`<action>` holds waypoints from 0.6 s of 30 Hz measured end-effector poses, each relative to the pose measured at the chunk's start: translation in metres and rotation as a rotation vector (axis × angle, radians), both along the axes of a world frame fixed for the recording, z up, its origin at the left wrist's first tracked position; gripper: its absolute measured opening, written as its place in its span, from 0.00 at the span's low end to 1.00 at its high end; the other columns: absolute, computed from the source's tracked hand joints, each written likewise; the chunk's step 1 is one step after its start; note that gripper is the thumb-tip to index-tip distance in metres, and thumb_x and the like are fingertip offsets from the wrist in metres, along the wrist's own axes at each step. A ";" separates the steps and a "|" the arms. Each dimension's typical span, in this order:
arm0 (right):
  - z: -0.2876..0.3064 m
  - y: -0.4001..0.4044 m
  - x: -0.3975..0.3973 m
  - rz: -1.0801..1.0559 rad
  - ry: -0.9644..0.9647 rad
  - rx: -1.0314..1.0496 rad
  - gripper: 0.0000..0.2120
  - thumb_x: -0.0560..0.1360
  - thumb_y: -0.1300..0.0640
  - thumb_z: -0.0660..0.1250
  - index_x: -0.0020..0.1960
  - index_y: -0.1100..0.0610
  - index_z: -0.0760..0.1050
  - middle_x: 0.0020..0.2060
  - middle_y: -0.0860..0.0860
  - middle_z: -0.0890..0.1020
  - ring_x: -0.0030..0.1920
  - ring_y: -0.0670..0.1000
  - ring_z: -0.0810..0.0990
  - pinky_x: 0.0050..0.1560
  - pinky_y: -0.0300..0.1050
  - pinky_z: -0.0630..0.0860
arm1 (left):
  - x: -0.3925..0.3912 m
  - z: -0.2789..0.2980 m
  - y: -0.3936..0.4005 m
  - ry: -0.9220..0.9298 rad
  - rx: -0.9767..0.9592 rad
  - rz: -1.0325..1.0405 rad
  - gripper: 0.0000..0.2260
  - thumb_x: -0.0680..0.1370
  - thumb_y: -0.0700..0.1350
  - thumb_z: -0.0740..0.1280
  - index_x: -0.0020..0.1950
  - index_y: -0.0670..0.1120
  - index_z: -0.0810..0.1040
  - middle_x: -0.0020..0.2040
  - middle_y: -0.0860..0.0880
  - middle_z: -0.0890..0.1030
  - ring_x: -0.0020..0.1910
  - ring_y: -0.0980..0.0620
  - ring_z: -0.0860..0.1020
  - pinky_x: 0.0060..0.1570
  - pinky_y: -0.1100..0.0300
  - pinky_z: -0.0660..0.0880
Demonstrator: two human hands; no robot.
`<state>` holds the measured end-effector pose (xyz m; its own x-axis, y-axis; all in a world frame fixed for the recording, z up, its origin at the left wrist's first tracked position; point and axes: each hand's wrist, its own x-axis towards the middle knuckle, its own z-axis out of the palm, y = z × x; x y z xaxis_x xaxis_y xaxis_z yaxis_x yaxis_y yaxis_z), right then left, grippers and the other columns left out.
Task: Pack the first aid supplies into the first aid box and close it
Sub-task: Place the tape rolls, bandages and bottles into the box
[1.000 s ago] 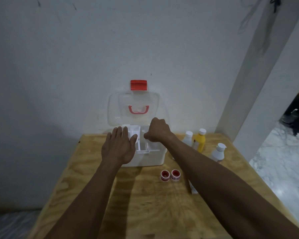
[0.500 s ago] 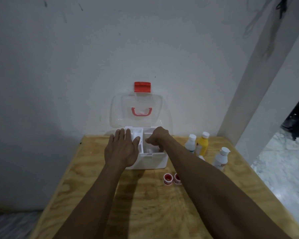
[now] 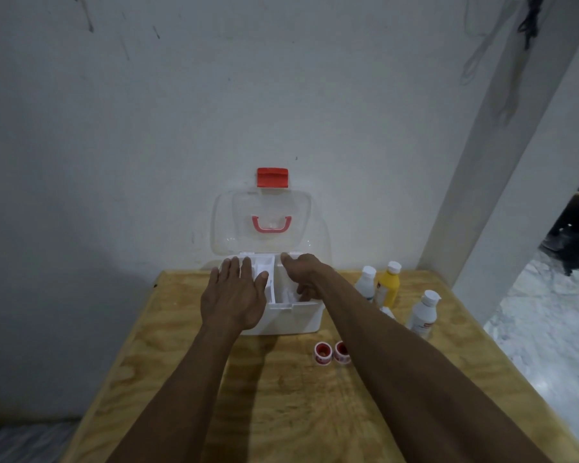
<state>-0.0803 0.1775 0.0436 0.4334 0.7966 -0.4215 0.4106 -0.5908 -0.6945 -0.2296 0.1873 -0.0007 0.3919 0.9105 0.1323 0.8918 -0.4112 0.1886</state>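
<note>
A white first aid box (image 3: 291,320) stands open at the back of the wooden table (image 3: 188,379), its clear lid (image 3: 268,225) upright against the wall with a red latch on top. My left hand (image 3: 234,295) lies flat, fingers apart, over the box's left side. My right hand (image 3: 303,272) reaches down into the right compartment with fingers spread; whether it holds anything is hidden. Two red-and-white tape rolls (image 3: 331,353) lie in front of the box. To its right stand a white bottle (image 3: 365,282), a yellow bottle (image 3: 389,285) and another white bottle (image 3: 423,314).
A small white item (image 3: 387,311) peeks out beside my right forearm. The wall is directly behind the box. A white pillar (image 3: 502,182) rises at the table's right rear, with a marble floor (image 3: 549,345) beyond the table's right edge.
My right hand was a fist above the box; it has lowered into the right compartment and its fingers have opened. My left hand stays on the box.
</note>
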 end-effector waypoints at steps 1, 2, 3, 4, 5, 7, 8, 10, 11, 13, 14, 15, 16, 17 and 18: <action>0.000 0.000 -0.001 -0.004 0.025 -0.003 0.30 0.82 0.41 0.50 0.72 0.63 0.66 0.63 0.64 0.77 0.56 0.61 0.81 0.57 0.51 0.79 | 0.000 0.000 0.000 0.001 -0.001 0.001 0.30 0.82 0.59 0.40 0.80 0.45 0.50 0.81 0.45 0.53 0.80 0.46 0.49 0.78 0.48 0.46; 0.000 0.000 -0.002 -0.005 0.044 -0.003 0.30 0.82 0.41 0.49 0.72 0.62 0.65 0.63 0.64 0.77 0.56 0.61 0.81 0.57 0.52 0.78 | 0.000 -0.001 0.001 0.002 -0.002 0.003 0.30 0.82 0.59 0.40 0.80 0.45 0.50 0.81 0.45 0.53 0.80 0.46 0.49 0.78 0.49 0.46; 0.000 0.000 -0.003 -0.007 0.057 0.001 0.30 0.83 0.41 0.49 0.73 0.62 0.65 0.63 0.64 0.78 0.56 0.60 0.81 0.57 0.51 0.78 | 0.000 -0.001 0.001 0.004 -0.003 0.004 0.30 0.82 0.59 0.40 0.80 0.46 0.50 0.81 0.45 0.53 0.80 0.46 0.49 0.78 0.49 0.46; 0.001 -0.001 -0.005 -0.013 0.067 -0.002 0.30 0.83 0.41 0.48 0.73 0.62 0.65 0.63 0.64 0.78 0.56 0.60 0.81 0.57 0.51 0.78 | 0.000 -0.001 0.001 0.005 -0.004 0.003 0.30 0.82 0.59 0.40 0.80 0.46 0.50 0.81 0.45 0.52 0.80 0.46 0.49 0.78 0.49 0.46; 0.001 -0.001 -0.007 -0.017 0.078 -0.003 0.30 0.83 0.41 0.47 0.74 0.62 0.64 0.63 0.64 0.78 0.57 0.61 0.81 0.56 0.51 0.78 | 0.000 -0.001 0.002 0.005 -0.004 0.002 0.29 0.82 0.59 0.40 0.80 0.46 0.50 0.81 0.45 0.52 0.80 0.46 0.49 0.78 0.49 0.46; 0.000 0.003 -0.010 -0.022 0.114 0.004 0.30 0.83 0.41 0.47 0.74 0.62 0.63 0.63 0.65 0.78 0.57 0.61 0.81 0.57 0.52 0.78 | 0.000 -0.001 0.002 0.004 -0.009 0.000 0.29 0.82 0.59 0.40 0.80 0.46 0.50 0.81 0.45 0.52 0.80 0.47 0.49 0.78 0.49 0.45; -0.001 0.004 -0.012 -0.027 0.138 0.008 0.30 0.82 0.40 0.48 0.74 0.61 0.62 0.63 0.64 0.77 0.57 0.61 0.81 0.58 0.52 0.79 | 0.000 -0.001 0.002 0.004 -0.010 0.000 0.29 0.82 0.58 0.40 0.80 0.46 0.50 0.81 0.45 0.52 0.80 0.47 0.49 0.78 0.49 0.45; -0.004 0.008 -0.015 -0.028 0.174 0.013 0.29 0.82 0.40 0.49 0.74 0.59 0.63 0.62 0.64 0.78 0.53 0.61 0.81 0.58 0.52 0.80 | 0.000 -0.001 0.002 0.007 -0.011 -0.001 0.29 0.82 0.58 0.40 0.80 0.46 0.50 0.81 0.44 0.52 0.80 0.46 0.49 0.78 0.48 0.45; -0.005 0.009 -0.016 -0.027 0.187 0.015 0.29 0.82 0.40 0.49 0.74 0.59 0.63 0.60 0.63 0.78 0.51 0.60 0.81 0.57 0.53 0.81 | 0.000 -0.002 0.002 0.008 -0.012 -0.002 0.29 0.82 0.58 0.40 0.80 0.46 0.50 0.81 0.44 0.52 0.80 0.46 0.49 0.78 0.48 0.45; -0.006 0.010 -0.018 -0.031 0.203 0.019 0.29 0.82 0.41 0.49 0.73 0.60 0.63 0.60 0.64 0.78 0.51 0.60 0.81 0.57 0.53 0.80 | 0.000 -0.001 0.001 0.007 -0.016 -0.002 0.29 0.82 0.58 0.40 0.80 0.46 0.50 0.81 0.44 0.52 0.80 0.46 0.48 0.78 0.48 0.45; -0.006 0.011 -0.018 -0.034 0.215 0.024 0.28 0.82 0.41 0.49 0.73 0.61 0.63 0.61 0.64 0.78 0.52 0.61 0.81 0.58 0.53 0.80 | 0.000 0.000 0.001 0.007 -0.017 -0.003 0.29 0.82 0.58 0.40 0.80 0.46 0.50 0.81 0.44 0.52 0.80 0.46 0.48 0.78 0.48 0.45; -0.007 0.011 -0.018 -0.033 0.226 0.028 0.28 0.82 0.42 0.49 0.73 0.61 0.63 0.62 0.65 0.77 0.53 0.62 0.80 0.59 0.54 0.79 | 0.000 0.000 0.001 0.008 -0.015 -0.004 0.29 0.82 0.58 0.40 0.80 0.46 0.50 0.81 0.44 0.52 0.80 0.46 0.49 0.78 0.48 0.45; -0.007 0.011 -0.018 -0.031 0.234 0.025 0.28 0.82 0.42 0.49 0.72 0.61 0.64 0.62 0.65 0.77 0.52 0.61 0.80 0.60 0.54 0.79 | 0.000 0.000 0.001 0.011 -0.011 -0.006 0.28 0.82 0.58 0.40 0.80 0.46 0.51 0.81 0.44 0.52 0.80 0.46 0.49 0.78 0.48 0.45; -0.007 0.012 -0.018 -0.028 0.239 0.025 0.28 0.82 0.42 0.49 0.72 0.62 0.64 0.62 0.65 0.77 0.51 0.61 0.79 0.60 0.54 0.79 | 0.000 0.000 0.001 0.014 -0.007 -0.007 0.28 0.82 0.58 0.40 0.80 0.46 0.51 0.81 0.44 0.53 0.80 0.46 0.49 0.78 0.48 0.46; -0.006 0.012 -0.019 -0.027 0.244 0.027 0.28 0.82 0.42 0.49 0.72 0.62 0.64 0.62 0.65 0.77 0.50 0.61 0.79 0.59 0.54 0.79 | -0.001 0.000 0.001 0.015 -0.005 -0.008 0.29 0.82 0.58 0.40 0.80 0.46 0.51 0.81 0.44 0.53 0.80 0.46 0.49 0.78 0.48 0.46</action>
<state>-0.0994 0.1894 0.0374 0.3425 0.7986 -0.4950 0.2128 -0.5791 -0.7870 -0.2302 0.1882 -0.0009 0.4008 0.9080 0.1218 0.8913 -0.4172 0.1773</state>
